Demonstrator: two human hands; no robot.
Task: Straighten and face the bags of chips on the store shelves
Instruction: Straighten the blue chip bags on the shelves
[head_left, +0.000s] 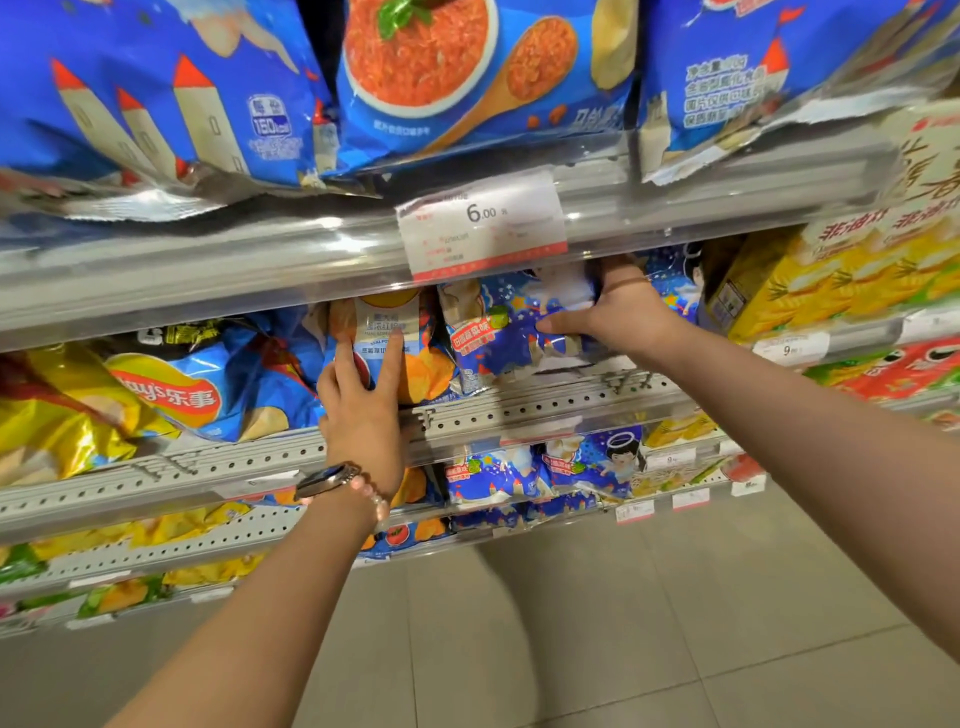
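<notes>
Grey floor tiles (597, 623) lie open beneath tiered metal shelves (519, 410) whose perforated front lips jut toward the person. Overhead, a price tag (483, 228) on the upper shelf edge hangs low over the working shelf. Yellow boxes (831, 280) crowd the right side. Left hand (363, 410) rests straight fingers against an orange-and-blue chip bag (410, 353); right hand (618, 306) grips a starry blue chip bag (498, 332) beside it, tilted.

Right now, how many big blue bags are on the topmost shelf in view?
3: a blue castle-printed foil bag at left, a blue red-bowl bag in the middle, a second blue castle bag at right. More may be hidden behind.
</notes>
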